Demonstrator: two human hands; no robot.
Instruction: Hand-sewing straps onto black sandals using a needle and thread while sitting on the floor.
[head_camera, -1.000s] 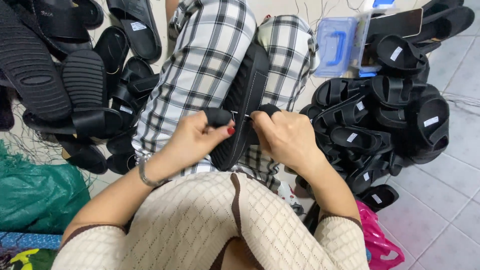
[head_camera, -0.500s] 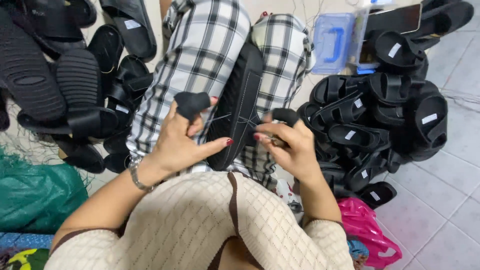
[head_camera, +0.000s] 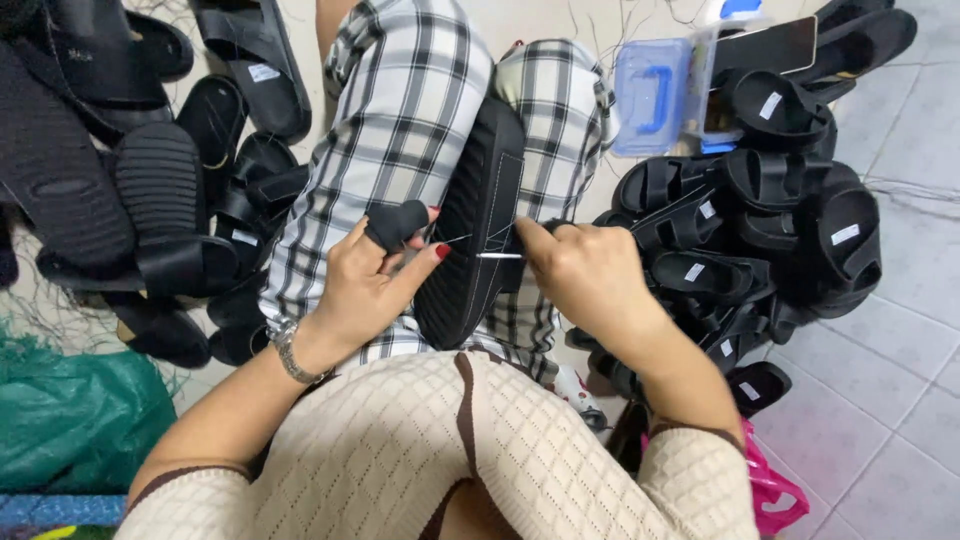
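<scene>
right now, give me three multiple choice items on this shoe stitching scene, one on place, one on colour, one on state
1. Where is the black sole?
A. between the knees
B. on the tiles
C. in the green bag

2. What colour is the bag by the right elbow?
A. pink
B. yellow
C. white

3. What does the right hand do?
A. lies open
B. pinches a needle
C. holds a phone

Key: 1 A, the sole stands between the checked trouser legs; 2 A, it shows bright pink; 3 B, the fingers close on the needle at the sole.

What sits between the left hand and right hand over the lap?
Head view: the black sandal sole, wedged between the knees, lies between the left hand and right hand; a needle and thread cross it.
</scene>
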